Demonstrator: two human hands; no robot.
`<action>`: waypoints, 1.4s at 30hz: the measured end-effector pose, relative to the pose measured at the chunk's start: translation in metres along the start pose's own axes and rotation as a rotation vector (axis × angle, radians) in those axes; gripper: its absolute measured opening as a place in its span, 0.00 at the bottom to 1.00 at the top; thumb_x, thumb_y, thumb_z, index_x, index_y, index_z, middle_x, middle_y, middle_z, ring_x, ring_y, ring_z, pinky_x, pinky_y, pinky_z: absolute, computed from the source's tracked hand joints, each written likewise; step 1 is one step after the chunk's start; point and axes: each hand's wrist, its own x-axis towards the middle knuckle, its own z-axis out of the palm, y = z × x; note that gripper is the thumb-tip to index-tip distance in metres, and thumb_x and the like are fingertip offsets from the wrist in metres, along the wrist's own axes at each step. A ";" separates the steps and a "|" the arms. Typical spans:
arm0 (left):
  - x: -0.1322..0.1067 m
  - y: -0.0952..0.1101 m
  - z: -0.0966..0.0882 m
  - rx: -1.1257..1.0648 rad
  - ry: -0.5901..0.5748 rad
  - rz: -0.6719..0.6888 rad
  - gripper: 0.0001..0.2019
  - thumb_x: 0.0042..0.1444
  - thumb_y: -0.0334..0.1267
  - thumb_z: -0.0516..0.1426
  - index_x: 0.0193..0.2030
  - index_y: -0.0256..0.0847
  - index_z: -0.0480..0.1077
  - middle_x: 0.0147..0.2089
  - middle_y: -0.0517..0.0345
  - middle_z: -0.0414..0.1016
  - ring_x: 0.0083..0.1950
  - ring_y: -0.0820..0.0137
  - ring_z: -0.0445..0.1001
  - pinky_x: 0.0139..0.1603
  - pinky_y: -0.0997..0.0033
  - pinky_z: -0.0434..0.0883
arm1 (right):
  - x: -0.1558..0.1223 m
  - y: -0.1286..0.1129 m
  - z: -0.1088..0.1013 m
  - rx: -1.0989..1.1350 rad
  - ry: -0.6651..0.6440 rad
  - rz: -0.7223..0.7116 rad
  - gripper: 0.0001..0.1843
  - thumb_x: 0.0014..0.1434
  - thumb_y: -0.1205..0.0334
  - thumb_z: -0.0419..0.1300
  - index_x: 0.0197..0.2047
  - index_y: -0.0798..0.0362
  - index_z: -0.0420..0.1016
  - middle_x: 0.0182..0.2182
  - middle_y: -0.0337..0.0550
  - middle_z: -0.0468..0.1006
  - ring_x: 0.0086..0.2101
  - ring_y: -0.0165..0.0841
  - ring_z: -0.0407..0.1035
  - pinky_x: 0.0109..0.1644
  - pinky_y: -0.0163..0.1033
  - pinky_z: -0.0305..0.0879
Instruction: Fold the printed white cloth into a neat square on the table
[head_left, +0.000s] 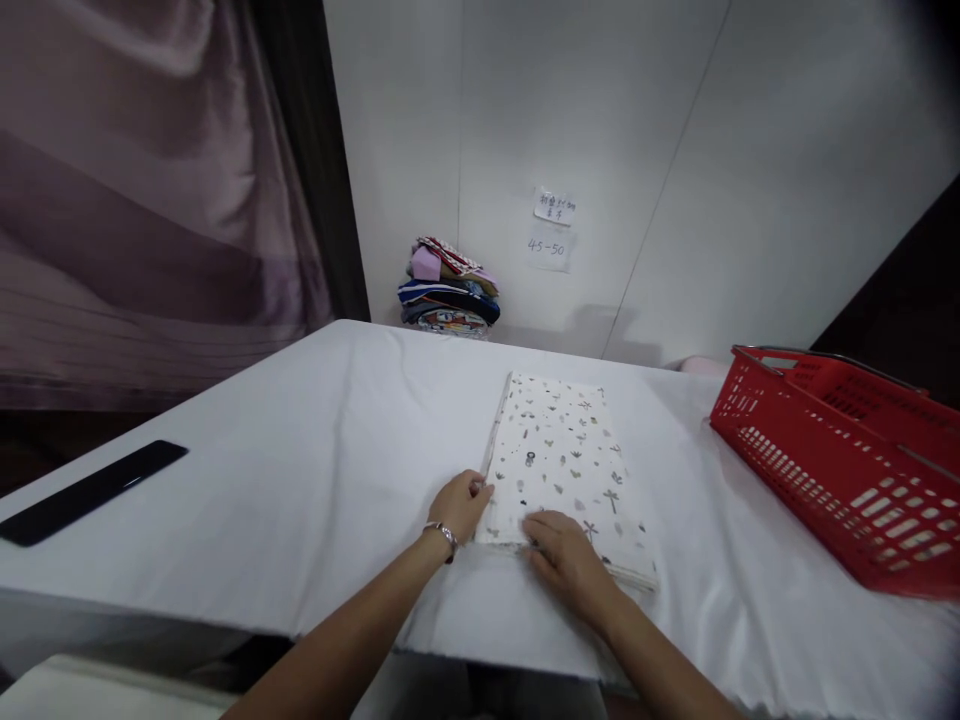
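Observation:
A white folded cloth (559,450) printed with small plants and figures lies flat on the white-covered table (262,500) in front of me. At its left edge, my left hand (459,507) pinches the layers between thumb and fingers; a bracelet is on that wrist. My right hand (566,560) is at the near edge, fingers on top of the cloth and thumb at its border, closed around the edge. The cloth's layers show along the left side and the near right corner.
A red plastic basket (832,470) stands on the table at the right. A long black flat object (94,490) lies at the left edge. Behind the table, a stack of folded fabrics (450,290) rests against the wall. Paper notes (551,245) hang there; a mauve curtain (150,200) hangs at left.

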 end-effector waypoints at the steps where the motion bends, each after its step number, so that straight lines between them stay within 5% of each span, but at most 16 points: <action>1: 0.002 0.001 -0.001 0.006 -0.003 0.000 0.11 0.53 0.44 0.53 0.39 0.43 0.69 0.34 0.61 0.74 0.34 0.72 0.71 0.33 0.75 0.62 | 0.003 -0.001 0.002 -0.001 0.002 0.000 0.14 0.57 0.64 0.54 0.47 0.50 0.71 0.46 0.46 0.73 0.47 0.38 0.64 0.50 0.44 0.60; 8: 0.013 0.006 -0.001 0.061 -0.018 -0.035 0.11 0.53 0.46 0.53 0.37 0.43 0.69 0.35 0.60 0.75 0.36 0.71 0.71 0.33 0.74 0.61 | 0.021 -0.019 0.016 -0.029 0.005 -0.037 0.09 0.56 0.66 0.55 0.41 0.51 0.71 0.40 0.44 0.71 0.41 0.36 0.63 0.45 0.41 0.59; 22: 0.021 0.006 0.007 0.114 0.118 0.038 0.10 0.54 0.43 0.51 0.25 0.41 0.62 0.30 0.61 0.70 0.32 0.73 0.67 0.31 0.74 0.60 | 0.014 -0.026 0.036 -0.026 0.151 -0.020 0.15 0.56 0.67 0.53 0.47 0.48 0.68 0.42 0.45 0.69 0.41 0.37 0.62 0.43 0.43 0.58; 31: 0.026 0.006 0.007 0.118 0.065 0.000 0.10 0.53 0.46 0.52 0.35 0.43 0.66 0.34 0.60 0.74 0.36 0.69 0.71 0.33 0.73 0.61 | 0.012 -0.025 0.041 -0.058 0.179 -0.055 0.18 0.57 0.68 0.52 0.50 0.48 0.66 0.42 0.46 0.69 0.41 0.37 0.62 0.44 0.44 0.58; 42: 0.036 0.004 0.011 0.011 0.072 0.021 0.08 0.53 0.44 0.54 0.32 0.42 0.67 0.31 0.62 0.74 0.34 0.73 0.71 0.32 0.76 0.61 | 0.011 -0.025 0.042 -0.046 0.210 -0.106 0.18 0.56 0.71 0.51 0.49 0.49 0.66 0.41 0.45 0.70 0.40 0.36 0.62 0.43 0.43 0.58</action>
